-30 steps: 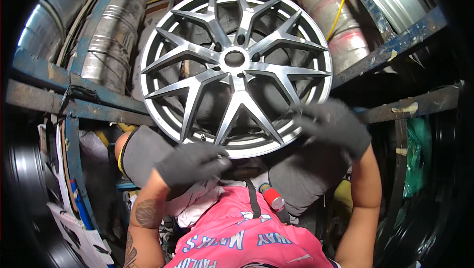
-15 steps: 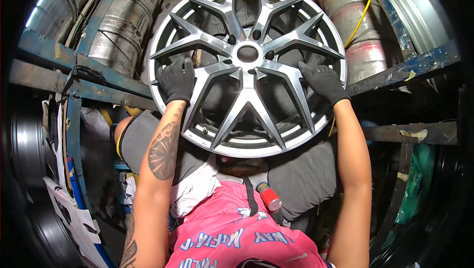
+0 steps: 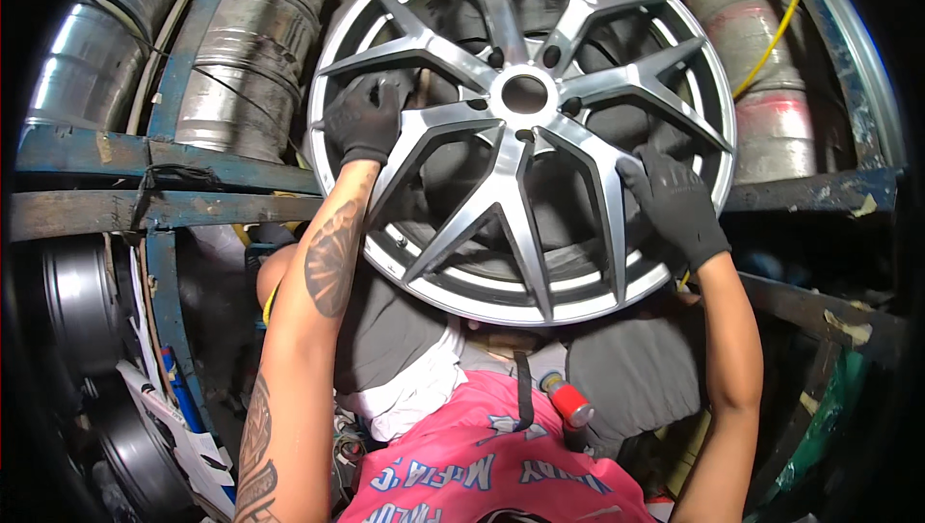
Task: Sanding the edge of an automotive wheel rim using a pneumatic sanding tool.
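A large alloy wheel [image 3: 514,174] with split silver spokes, dark inner sides and an open centre bore faces up in front of me, above my lap. My left hand [image 3: 362,120], in a dark grey glove, grips it at the left, its fingers curled at a spoke beside the outer lip. At the lower right my right hand [image 3: 680,203], gloved alike, is closed on the wheel's edge, with its fingertips by a spoke. A small valve stem [image 3: 400,242] shows near the lower left lip. What the wheel's underside rests on is hidden.
Blue metal rack bars [image 3: 231,171] flank the wheel, with silver rims [image 3: 255,51] stacked at the left and more rims [image 3: 737,51] at the right. A yellow hose [image 3: 785,22] runs by the right stack. A red-topped cylinder [image 3: 572,404] lies by my lap. Dark rims [image 3: 82,306] stand lower left.
The wheel has turned slightly clockwise in my hands. My left hand has gone up with it, and my right hand down. The whole view has also shifted a little.
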The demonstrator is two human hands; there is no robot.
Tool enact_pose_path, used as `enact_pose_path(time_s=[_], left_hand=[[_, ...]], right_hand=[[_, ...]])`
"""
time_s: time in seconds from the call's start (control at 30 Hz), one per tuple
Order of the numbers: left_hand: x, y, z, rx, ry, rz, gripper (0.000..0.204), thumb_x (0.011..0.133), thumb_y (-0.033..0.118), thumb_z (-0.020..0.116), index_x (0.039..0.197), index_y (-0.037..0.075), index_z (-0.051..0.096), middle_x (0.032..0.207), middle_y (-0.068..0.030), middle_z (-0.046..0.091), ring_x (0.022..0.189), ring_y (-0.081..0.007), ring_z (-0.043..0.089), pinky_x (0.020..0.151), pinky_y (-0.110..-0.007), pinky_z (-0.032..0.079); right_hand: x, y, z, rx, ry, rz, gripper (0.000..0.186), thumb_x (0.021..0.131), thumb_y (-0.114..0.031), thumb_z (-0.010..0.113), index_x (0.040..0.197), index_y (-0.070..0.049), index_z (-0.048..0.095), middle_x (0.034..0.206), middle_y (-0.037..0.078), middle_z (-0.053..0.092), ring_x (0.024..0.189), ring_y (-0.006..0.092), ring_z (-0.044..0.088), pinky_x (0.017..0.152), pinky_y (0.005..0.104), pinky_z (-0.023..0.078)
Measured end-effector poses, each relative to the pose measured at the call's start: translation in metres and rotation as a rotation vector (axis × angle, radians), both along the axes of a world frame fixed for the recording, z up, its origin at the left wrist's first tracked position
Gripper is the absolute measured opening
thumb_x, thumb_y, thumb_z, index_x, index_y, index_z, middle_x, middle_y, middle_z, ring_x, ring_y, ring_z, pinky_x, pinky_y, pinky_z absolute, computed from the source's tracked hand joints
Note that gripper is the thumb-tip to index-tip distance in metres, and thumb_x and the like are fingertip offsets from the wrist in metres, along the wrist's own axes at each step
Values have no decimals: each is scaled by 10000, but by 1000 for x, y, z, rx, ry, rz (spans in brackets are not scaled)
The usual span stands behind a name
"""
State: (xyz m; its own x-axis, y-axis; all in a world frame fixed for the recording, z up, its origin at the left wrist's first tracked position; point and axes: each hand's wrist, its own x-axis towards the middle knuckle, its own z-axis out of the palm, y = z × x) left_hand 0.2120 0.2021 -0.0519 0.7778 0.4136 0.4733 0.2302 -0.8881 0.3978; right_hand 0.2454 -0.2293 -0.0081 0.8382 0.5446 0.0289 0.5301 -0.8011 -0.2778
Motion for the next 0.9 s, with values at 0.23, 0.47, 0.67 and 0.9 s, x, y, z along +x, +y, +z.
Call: enact_pose_path(time_s=[0.23,0.47,0.67,0.9], left_hand=[[86,61,9,92,297,-332,358,944,405,531,968,120,745,995,-153,720,960,-373,660,870,-480,489],[102,69,14,266,173,-521,306,960,334,538,965,100,735,1013,-152,717,971,-365,656,861,-467,494],[101,38,35,456,449,-284,332,949,354,484,983,135,731,1010,-101,717,987,-316,657,865,-496,492],[46,18,16,299,274,-402,323,956,416,566,1091,179,738,1213,-75,656,1265,-279,537,1153,-453,299]], right_hand=[[-76,49,4,-18,-27,185,568,981,-401,554,1210,119,552,765,222,637,698,351,662,667,488,516],[-101,72,19,89,518,266,703,967,-419,544,1259,213,445,797,259,648,717,390,671,670,480,507],[-68,78,26,31,398,390,623,914,-555,619,1033,52,543,726,268,633,700,393,673,665,489,533],[-20,83,50,161,396,365,447,943,-494,582,1055,-68,660,998,187,706,990,377,667,886,471,508]])
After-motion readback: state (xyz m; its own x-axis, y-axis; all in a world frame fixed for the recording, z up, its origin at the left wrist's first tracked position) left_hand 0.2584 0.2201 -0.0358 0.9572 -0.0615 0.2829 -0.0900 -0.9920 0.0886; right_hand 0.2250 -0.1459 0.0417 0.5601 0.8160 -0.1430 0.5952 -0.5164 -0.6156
